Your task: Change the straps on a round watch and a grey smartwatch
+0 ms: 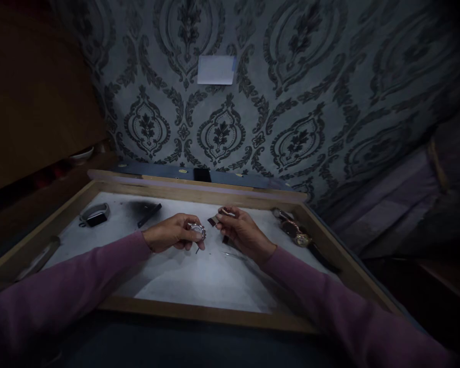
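My left hand (pixel 172 233) pinches a round silver watch case (pixel 197 231), its face turned up, with no strap visible on it. A short thin pin-like piece (pixel 197 250) shows just under it. Close by on the right, my right hand (pixel 243 232) is closed on a dark brown watch strap (pixel 213 221), one end poking out toward the watch case. The two pieces are apart, with a small gap between them. Below my right hand another dark strap piece (pixel 226 239) and a thin metal tool (pixel 232 254) lie on the white surface, partly hidden.
A shallow wooden-rimmed tray (pixel 210 312) surrounds the work. At its left lie a smartwatch (pixel 96 217) and a dark bar-shaped object (pixel 149 215). Several watches, one gold-toned (pixel 302 239), lie along the right side. A black phone-like object (pixel 202 175) rests behind the far rim.
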The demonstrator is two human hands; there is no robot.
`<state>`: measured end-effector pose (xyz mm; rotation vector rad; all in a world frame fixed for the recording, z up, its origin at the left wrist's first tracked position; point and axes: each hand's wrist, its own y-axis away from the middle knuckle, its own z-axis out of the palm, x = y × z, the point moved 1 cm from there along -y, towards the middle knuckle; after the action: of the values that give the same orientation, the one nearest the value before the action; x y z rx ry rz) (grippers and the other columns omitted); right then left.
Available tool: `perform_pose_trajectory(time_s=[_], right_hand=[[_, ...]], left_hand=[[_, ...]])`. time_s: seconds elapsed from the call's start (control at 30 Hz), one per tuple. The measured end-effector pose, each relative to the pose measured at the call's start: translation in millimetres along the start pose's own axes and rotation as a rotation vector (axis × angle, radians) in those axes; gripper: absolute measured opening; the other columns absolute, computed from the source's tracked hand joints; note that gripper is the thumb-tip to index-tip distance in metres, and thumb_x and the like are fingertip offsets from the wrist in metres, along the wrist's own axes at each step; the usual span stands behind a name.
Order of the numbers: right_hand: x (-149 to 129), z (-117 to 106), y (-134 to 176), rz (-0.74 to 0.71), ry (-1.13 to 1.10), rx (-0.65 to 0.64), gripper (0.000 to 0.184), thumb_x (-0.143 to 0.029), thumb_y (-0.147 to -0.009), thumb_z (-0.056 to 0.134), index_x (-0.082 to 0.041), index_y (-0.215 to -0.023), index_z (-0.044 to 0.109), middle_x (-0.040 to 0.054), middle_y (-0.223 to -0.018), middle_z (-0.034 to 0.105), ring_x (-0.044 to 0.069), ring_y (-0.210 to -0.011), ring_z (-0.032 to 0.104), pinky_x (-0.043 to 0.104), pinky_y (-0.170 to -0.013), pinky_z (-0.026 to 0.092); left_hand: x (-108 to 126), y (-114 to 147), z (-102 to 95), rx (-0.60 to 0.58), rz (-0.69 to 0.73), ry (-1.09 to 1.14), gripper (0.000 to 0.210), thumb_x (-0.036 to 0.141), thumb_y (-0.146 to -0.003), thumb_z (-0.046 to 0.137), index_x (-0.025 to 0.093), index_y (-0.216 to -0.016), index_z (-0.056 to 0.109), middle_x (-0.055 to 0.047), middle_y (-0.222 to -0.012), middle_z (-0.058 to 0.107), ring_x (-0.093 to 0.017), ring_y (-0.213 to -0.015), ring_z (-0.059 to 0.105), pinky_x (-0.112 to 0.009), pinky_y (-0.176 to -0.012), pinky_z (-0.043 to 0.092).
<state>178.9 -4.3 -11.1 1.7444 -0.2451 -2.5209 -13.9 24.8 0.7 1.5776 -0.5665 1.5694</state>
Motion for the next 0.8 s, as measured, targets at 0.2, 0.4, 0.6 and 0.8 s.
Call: perform_pose_trajectory(time_s=[0.2,0.4,0.6,0.8], right_hand=[[-0.5,-2.9,0.5,-0.005,0.004,-0.01,0.037,-0.021,-0.058,0.086,-0.018,-0.078,0.055,-0.005,-0.067,0.062,0.007,-0.054,0.062,0.014,-0.045,0.046],[-3.2,-1.4,1.9,-0.011,0.007,-0.028,0.04,-0.024,-0.055,0.087,-0.017,-0.074,0.053,-0.0055,-0.063,0.062,0.007,-0.053,0.062,0.014,-0.044,0.045],[-2.0,-1.4,2.4,-0.033,0.006,-0.04,0.044,-0.027,-0.053,0.089,-0.018,-0.077,0.052,-0.0068,-0.06,0.061,0.008,-0.052,0.062,0.015,-0.045,0.045],[2.5,-2.1,2.0,-0.04,0.031,-0.094,0.047,-0.03,-0.053,0.09,-0.018,-0.076,0.051,-0.0063,-0.056,0.061,0.009,-0.049,0.062,0.016,-0.044,0.045]], left_hand=[[-3.0,-2.7,-0.8,0.004,0.025,-0.129,0.027,0.039,-0.074,0.071,0.014,-0.075,0.059,0.002,-0.057,0.055,-0.005,-0.043,0.03,-0.023,-0.043,0.016],[-3.3,-1.4,2.3,0.025,0.0,-0.151,0.03,0.044,-0.077,0.068,0.014,-0.079,0.061,0.008,-0.053,0.037,-0.006,-0.045,0.027,-0.021,-0.043,0.017],[-4.4,-1.8,3.5,-0.058,-0.022,-0.089,0.037,0.05,-0.077,0.066,0.015,-0.079,0.055,-0.005,-0.08,0.062,-0.012,-0.06,0.058,-0.02,-0.042,0.032],[-3.6,-1.6,2.9,-0.06,-0.017,-0.081,0.031,0.044,-0.081,0.065,0.016,-0.086,0.052,0.004,-0.062,0.052,-0.005,-0.044,0.039,-0.018,-0.039,0.022]])
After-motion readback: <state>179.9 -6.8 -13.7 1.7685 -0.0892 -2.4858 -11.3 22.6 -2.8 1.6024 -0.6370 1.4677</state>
